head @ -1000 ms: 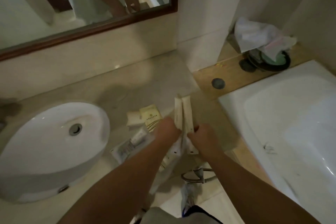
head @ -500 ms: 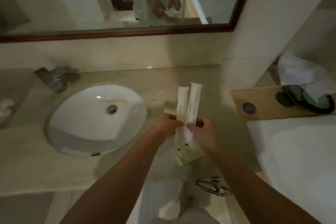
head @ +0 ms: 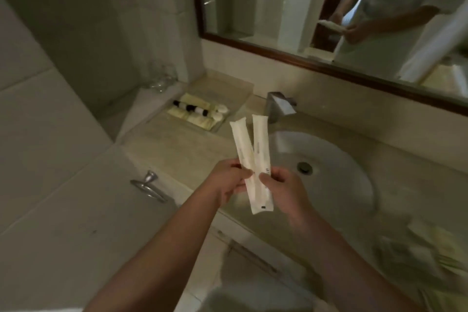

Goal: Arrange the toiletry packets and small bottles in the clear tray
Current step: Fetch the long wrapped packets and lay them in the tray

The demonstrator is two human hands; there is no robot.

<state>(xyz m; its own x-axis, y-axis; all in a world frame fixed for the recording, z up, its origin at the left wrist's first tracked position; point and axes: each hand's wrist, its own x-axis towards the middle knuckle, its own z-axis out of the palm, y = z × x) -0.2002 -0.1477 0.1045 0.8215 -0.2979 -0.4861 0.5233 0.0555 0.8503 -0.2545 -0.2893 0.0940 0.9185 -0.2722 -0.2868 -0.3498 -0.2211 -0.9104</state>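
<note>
Two long white toiletry packets (head: 254,159) stand upright in a V above the counter's front edge. My left hand (head: 226,181) pinches them from the left and my right hand (head: 285,191) pinches them from the right. The clear tray (head: 229,95) sits at the counter's far left corner, beyond my hands. Inside it lie small bottles with black caps (head: 191,108), yellowish packets (head: 184,118) and small white round items (head: 220,112). More yellowish packets (head: 430,243) lie blurred on the counter at the right.
A white sink basin (head: 336,159) with a drain is set in the marble counter (head: 177,152), a metal faucet (head: 279,106) behind it. Glasses (head: 162,78) stand left of the tray. A mirror (head: 329,12) hangs above. A metal handle (head: 149,186) sticks out at the left.
My view has swung left from the bathtub side across the sink to the tray corner. Both hands have lifted the two white packets off the counter and carried them leftward.
</note>
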